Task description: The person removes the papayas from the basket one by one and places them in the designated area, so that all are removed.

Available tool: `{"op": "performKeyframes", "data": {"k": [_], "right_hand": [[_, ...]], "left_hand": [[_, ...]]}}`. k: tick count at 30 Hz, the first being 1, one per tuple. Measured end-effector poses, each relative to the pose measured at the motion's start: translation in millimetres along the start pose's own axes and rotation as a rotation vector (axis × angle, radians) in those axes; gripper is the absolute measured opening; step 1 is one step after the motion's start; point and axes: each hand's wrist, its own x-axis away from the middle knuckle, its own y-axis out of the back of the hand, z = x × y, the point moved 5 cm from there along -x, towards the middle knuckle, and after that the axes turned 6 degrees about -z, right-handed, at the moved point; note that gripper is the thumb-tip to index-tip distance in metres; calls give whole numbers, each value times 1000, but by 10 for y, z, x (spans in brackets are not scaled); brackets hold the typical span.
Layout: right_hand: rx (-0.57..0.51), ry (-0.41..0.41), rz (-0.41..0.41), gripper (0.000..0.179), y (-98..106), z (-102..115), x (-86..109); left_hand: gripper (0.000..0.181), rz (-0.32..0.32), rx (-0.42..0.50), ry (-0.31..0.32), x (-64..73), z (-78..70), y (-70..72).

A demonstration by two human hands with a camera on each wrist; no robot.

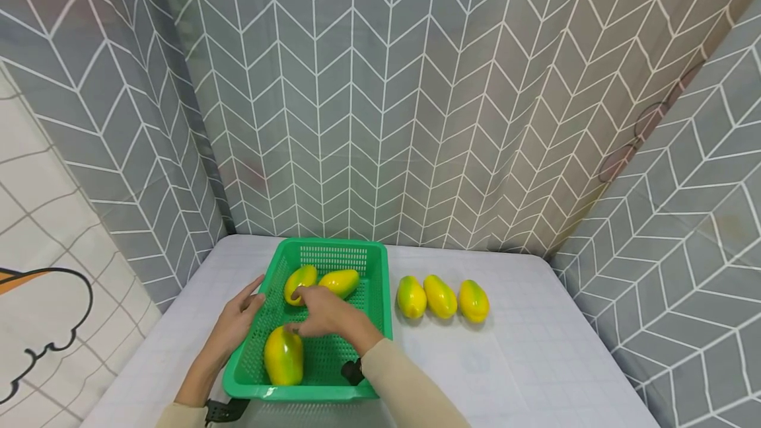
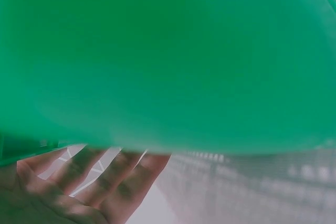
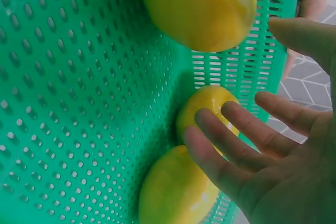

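Note:
A green plastic basket [image 1: 309, 393] with slotted walls stands on the table, holding three yellow-green mangoes. The near mango [image 1: 283, 356] lies at the basket's front left; a second mango [image 1: 302, 277] and a third mango [image 1: 340, 281] lie toward the back. My left hand [image 1: 232, 325] rests along the left outer side of the basket, fingers extended. Over the basket reaches my right hand [image 1: 326, 312], between the near mango and the back ones. In the right wrist view its fingers [image 3: 247, 135] are spread and relaxed, with nothing held.
Three more mangoes stand in a row right of the basket: a left one [image 1: 411, 297], a middle one [image 1: 440, 296] and a right one [image 1: 473, 301]. A white cloth covers the table [image 1: 505, 368]. Grey patterned curtains [image 1: 380, 98] hang behind and at both sides.

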Motion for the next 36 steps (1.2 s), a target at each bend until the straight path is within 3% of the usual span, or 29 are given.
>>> {"op": "performKeyframes", "data": {"k": [14,19,29,36], "right_hand": [[75,77,101,65,-97,121,-42],[79,110,176,66,-147,177,-49],[-2,-3,298,61,-246,163,-32],[11,20,311,61,-265,167,-48]], "left_hand": [[61,4,-13,-28,3,-49,10],[62,-5,-43,-34,0,-41,19],[62,3,-21,-19,7,1,19],[61,0,-30,-17,8,2,16]]}}
